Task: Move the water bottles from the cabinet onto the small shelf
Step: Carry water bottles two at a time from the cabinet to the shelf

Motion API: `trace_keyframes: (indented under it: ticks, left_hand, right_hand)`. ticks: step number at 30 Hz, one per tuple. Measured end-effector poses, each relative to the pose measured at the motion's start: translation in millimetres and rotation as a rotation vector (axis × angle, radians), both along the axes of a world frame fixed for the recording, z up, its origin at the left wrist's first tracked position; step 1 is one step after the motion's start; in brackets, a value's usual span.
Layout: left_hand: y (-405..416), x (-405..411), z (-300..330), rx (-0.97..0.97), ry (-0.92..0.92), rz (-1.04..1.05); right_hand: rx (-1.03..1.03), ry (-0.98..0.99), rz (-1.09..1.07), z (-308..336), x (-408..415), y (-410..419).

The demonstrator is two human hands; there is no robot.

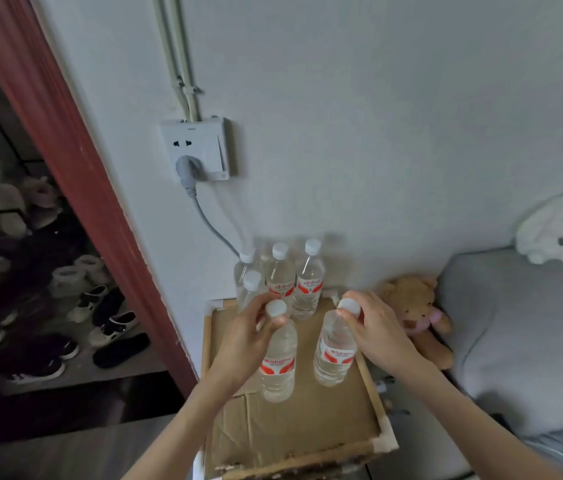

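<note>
Two clear water bottles with white caps and red labels stand in the middle of a small cardboard-topped shelf (pixel 352 410). My left hand (pixel 245 337) grips the neck of the left bottle (pixel 278 368) just under its cap. My right hand (pixel 377 330) grips the neck and cap of the right bottle (pixel 333 355). Several more bottles of the same kind (pixel 287 282) stand upright in a cluster at the back of the shelf, against the wall. No cabinet can be made out.
A wall socket (pixel 200 147) with a grey plug and cable hangs above the bottles. A brown teddy bear (pixel 418 313) sits right of the shelf beside a grey bed (pixel 522 334) with a white plush toy (pixel 557 230). Left, past a red door frame (pixel 76 174), shoes lie on a rack.
</note>
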State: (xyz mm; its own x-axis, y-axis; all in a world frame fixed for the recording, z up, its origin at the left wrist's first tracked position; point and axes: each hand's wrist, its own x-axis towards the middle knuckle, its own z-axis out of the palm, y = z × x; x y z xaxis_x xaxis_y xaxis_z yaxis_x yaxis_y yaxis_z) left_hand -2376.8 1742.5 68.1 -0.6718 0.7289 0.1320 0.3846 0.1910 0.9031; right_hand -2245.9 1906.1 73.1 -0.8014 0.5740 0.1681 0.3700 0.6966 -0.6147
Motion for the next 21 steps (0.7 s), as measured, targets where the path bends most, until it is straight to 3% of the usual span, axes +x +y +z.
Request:
trace_keyframes:
  ticks: [7, 15, 21]
  left_hand:
    - [56.4, -6.6, 7.5, -0.110, 0.107, 0.092]
    - [86.1, -14.4, -3.1, -0.215, 0.093, 0.144]
    - [89.8, -28.3, -2.4, -0.320, 0.164, 0.062]
  right_hand:
    - [0.019, -0.024, 0.151, -12.7, -34.3, 57.4]
    - [-0.024, -0.045, 0.256, -24.4, -53.9, 88.7]
    - [-0.101, -0.111, 0.392, -17.0, -48.4, 94.4]
